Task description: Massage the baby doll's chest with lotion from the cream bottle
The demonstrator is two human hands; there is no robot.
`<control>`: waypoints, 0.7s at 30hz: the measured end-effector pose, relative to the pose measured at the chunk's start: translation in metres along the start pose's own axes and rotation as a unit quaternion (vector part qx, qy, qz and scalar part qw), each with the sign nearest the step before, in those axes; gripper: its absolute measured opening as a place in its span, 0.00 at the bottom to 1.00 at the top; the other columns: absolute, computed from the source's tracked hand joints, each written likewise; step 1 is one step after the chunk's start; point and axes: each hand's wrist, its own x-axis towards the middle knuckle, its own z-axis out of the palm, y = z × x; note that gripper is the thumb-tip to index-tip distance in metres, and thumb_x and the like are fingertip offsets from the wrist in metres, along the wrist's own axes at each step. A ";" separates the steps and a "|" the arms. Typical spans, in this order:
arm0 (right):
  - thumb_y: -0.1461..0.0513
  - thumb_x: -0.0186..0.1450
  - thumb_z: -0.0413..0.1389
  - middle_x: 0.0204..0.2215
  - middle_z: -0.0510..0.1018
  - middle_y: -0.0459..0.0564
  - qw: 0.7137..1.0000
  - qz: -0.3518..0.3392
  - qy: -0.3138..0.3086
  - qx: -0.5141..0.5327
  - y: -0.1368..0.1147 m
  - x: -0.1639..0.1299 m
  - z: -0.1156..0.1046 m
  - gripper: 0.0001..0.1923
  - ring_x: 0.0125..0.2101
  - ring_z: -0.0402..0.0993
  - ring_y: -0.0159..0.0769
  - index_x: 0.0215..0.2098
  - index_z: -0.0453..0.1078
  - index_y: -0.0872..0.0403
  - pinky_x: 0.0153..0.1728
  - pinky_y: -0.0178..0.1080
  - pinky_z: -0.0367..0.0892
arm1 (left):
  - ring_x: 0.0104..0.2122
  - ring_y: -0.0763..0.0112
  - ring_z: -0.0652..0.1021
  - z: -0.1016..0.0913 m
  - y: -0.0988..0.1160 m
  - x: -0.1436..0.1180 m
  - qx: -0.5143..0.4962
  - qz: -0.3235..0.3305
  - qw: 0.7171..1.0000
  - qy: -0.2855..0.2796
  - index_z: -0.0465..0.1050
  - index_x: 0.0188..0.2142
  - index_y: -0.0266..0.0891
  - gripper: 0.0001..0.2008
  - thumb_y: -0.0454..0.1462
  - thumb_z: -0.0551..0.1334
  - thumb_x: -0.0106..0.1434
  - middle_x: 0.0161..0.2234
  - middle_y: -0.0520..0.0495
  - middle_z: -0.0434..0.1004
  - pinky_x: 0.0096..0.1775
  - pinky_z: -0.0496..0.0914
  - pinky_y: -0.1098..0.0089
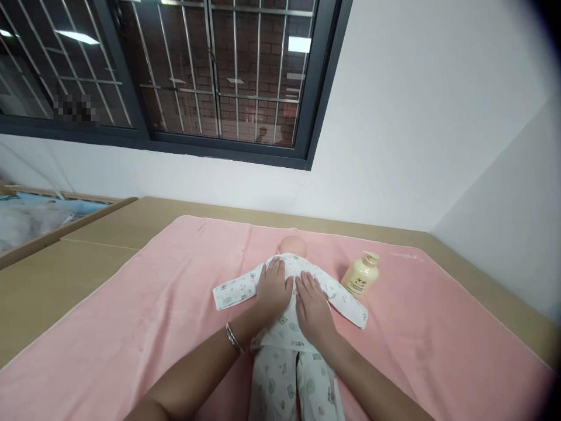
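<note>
A baby doll (287, 324) lies on a pink sheet, dressed in a white top and trousers with small green prints. Its bald head (293, 244) points toward the wall, and both sleeves spread out to the sides. My left hand (274, 287) rests flat on the upper left of the doll's top, fingers stretched out. On the right side of the chest, my right hand (313, 308) also lies flat with its fingers extended. Silver bangles (234, 337) circle my left wrist. Just beyond the doll's right sleeve is a pale yellow pump bottle (362, 275).
The pink sheet (175, 304) covers much of a wooden tabletop (100, 228) set against a white wall (385, 117). At the far left, a wood-framed bed (87, 217) holds blue and white cloth. A dark-framed window (228, 149) with metal bars is above.
</note>
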 end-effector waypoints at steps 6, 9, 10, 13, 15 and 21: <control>0.63 0.70 0.39 0.64 0.55 0.51 0.997 0.000 -0.004 0.071 0.008 0.005 -0.004 0.24 0.65 0.44 0.43 0.63 0.57 0.53 0.62 0.58 0.47 | 0.61 0.55 0.62 0.002 0.006 -0.002 0.014 0.027 0.999 0.009 0.61 0.58 0.27 0.22 0.36 0.47 0.67 0.59 0.33 0.63 0.60 0.57 0.53; 0.59 0.71 0.39 0.64 0.56 0.52 0.992 0.045 -0.012 0.118 0.031 0.021 -0.005 0.24 0.65 0.47 0.41 0.63 0.56 0.54 0.63 0.56 0.47 | 0.59 0.53 0.65 0.000 0.016 -0.016 0.035 0.074 0.996 0.020 0.64 0.55 0.27 0.20 0.33 0.47 0.67 0.57 0.32 0.66 0.58 0.60 0.52; 0.57 0.72 0.39 0.64 0.55 0.54 0.991 0.057 -0.013 0.122 0.037 0.025 -0.004 0.24 0.65 0.46 0.41 0.64 0.55 0.55 0.63 0.56 0.47 | 0.59 0.53 0.65 -0.001 0.019 -0.021 0.042 0.089 0.995 0.021 0.64 0.55 0.28 0.20 0.33 0.47 0.66 0.57 0.32 0.67 0.58 0.61 0.51; 0.56 0.72 0.38 0.64 0.53 0.56 0.992 0.071 -0.018 0.106 0.044 0.031 -0.002 0.26 0.65 0.44 0.41 0.64 0.53 0.58 0.64 0.55 0.45 | 0.58 0.51 0.66 -0.005 0.025 -0.030 0.045 0.100 0.994 0.016 0.65 0.54 0.27 0.20 0.31 0.48 0.65 0.56 0.31 0.68 0.57 0.62 0.50; 0.57 0.72 0.38 0.64 0.53 0.57 0.994 0.072 -0.018 0.083 0.039 0.028 -0.001 0.26 0.65 0.44 0.42 0.64 0.53 0.60 0.64 0.55 0.44 | 0.58 0.52 0.67 -0.006 0.024 -0.031 0.021 0.086 0.996 0.020 0.66 0.54 0.28 0.20 0.32 0.49 0.65 0.55 0.32 0.68 0.57 0.62 0.51; 0.64 0.69 0.42 0.61 0.61 0.58 1.000 -0.001 0.027 0.011 0.010 0.007 -0.002 0.24 0.63 0.51 0.44 0.62 0.58 0.60 0.61 0.56 0.52 | 0.62 0.57 0.61 0.000 0.006 -0.014 -0.084 0.035 0.996 0.004 0.61 0.58 0.30 0.23 0.36 0.49 0.66 0.60 0.36 0.62 0.61 0.57 0.52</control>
